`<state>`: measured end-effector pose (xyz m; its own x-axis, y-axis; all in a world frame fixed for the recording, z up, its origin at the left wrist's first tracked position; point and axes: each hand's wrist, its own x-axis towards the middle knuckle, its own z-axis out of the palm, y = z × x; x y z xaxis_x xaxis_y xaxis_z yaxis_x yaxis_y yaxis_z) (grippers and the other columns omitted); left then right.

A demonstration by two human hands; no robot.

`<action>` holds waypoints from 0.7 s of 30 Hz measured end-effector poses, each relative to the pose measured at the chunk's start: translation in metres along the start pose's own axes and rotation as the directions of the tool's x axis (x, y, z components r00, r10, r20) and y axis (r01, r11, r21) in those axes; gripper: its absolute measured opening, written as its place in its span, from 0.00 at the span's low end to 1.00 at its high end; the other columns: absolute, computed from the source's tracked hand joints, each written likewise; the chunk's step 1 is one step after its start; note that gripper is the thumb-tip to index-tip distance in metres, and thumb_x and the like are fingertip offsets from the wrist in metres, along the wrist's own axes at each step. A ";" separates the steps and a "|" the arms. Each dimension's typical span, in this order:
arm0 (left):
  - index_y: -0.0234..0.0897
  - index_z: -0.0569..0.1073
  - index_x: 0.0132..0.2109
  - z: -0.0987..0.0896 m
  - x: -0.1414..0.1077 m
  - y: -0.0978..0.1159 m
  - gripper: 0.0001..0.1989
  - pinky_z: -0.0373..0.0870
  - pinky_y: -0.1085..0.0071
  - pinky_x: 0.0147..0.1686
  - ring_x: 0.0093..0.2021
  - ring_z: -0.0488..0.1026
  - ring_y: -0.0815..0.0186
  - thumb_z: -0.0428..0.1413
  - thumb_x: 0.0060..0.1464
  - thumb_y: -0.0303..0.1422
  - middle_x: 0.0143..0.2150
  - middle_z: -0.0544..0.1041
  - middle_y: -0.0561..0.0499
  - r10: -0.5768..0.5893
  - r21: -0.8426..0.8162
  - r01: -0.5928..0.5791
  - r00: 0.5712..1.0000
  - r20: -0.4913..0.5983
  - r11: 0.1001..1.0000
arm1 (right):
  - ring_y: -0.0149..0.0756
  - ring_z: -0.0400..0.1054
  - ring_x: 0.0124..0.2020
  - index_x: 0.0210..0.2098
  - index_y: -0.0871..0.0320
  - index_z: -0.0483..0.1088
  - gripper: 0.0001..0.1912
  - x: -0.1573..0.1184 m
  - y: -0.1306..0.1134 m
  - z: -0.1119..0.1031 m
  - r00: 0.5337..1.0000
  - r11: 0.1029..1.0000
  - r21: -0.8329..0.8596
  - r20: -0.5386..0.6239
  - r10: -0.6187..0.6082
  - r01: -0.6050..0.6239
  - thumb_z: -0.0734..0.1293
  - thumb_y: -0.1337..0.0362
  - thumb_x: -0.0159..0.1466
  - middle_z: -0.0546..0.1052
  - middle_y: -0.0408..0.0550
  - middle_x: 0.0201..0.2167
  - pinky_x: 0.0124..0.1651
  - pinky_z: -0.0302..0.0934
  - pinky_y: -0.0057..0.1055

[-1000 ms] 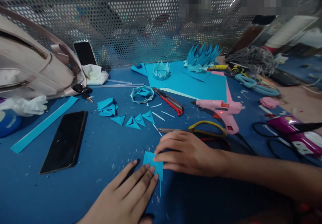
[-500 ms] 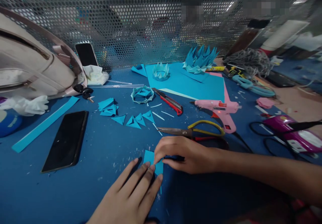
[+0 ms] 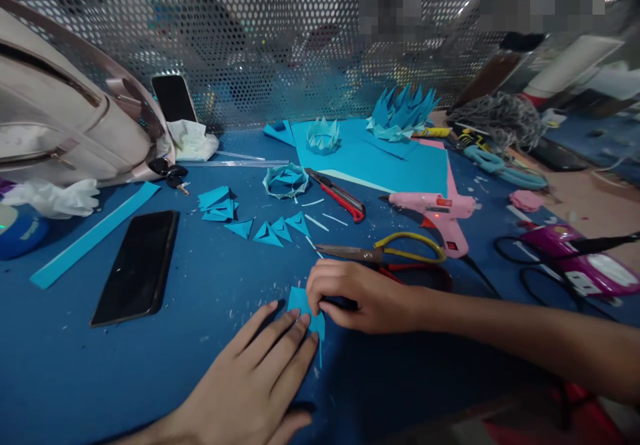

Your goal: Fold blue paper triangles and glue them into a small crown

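A small piece of blue paper (image 3: 299,297) lies flat on the dark blue table (image 3: 200,338) near the front. My left hand (image 3: 255,371) rests on its lower left part, palm down, with the fingers spread. At the paper's right edge, my right hand (image 3: 355,295) is curled, thumb and fingertips pinched together on the paper. Part of the paper is hidden under both hands. Just behind my right hand lie scissors (image 3: 350,252) with yellow and red handles. A thin blue strip (image 3: 321,353) lies beside my left fingertips.
Folded blue triangles (image 3: 268,233), a paper ring (image 3: 285,181), a red cutter (image 3: 343,199) and a pink glue gun (image 3: 440,213) lie farther back. A phone (image 3: 135,265) and a bag (image 3: 60,105) are at left. A paper flower (image 3: 403,115) stands on blue sheets.
The view has shifted slightly. My right fingers have curled tighter at the paper's right edge, and less of the paper shows there. My left hand still lies on the paper.
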<state>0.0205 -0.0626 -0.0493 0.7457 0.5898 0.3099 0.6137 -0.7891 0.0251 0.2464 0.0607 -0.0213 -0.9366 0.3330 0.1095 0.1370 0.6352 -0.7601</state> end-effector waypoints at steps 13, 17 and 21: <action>0.34 0.67 0.63 -0.002 0.000 0.001 0.26 0.45 0.53 0.69 0.62 0.65 0.57 0.45 0.68 0.47 0.58 0.74 0.45 -0.033 -0.062 0.033 0.999 0.004 0.998 | 0.34 0.68 0.41 0.38 0.59 0.75 0.05 0.006 -0.005 0.009 0.987 0.992 0.056 -0.109 0.121 -0.116 0.69 0.73 0.65 0.78 0.45 0.36 0.44 0.60 0.29; 0.33 0.68 0.63 -0.001 0.000 0.001 0.27 0.45 0.54 0.69 0.62 0.65 0.57 0.45 0.68 0.47 0.58 0.74 0.46 -0.022 -0.056 0.022 1.000 0.014 0.998 | 0.33 0.68 0.40 0.34 0.59 0.76 0.04 0.008 -0.006 0.011 0.975 0.987 0.121 -0.183 0.124 -0.103 0.70 0.73 0.64 0.79 0.43 0.32 0.45 0.61 0.28; 0.33 0.67 0.62 -0.001 0.001 0.000 0.27 0.45 0.53 0.69 0.61 0.66 0.57 0.46 0.67 0.47 0.57 0.75 0.45 -0.020 -0.064 0.020 1.000 0.005 0.998 | 0.30 0.70 0.35 0.39 0.60 0.76 0.03 0.006 -0.005 0.008 0.967 0.952 0.252 -0.141 0.212 -0.172 0.70 0.68 0.64 0.79 0.45 0.34 0.37 0.63 0.24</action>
<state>0.0212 -0.0622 -0.0480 0.7346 0.6064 0.3045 0.6110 -0.7863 0.0918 0.2380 0.0542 -0.0222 -0.8313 0.5548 0.0350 0.2104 0.3723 -0.9039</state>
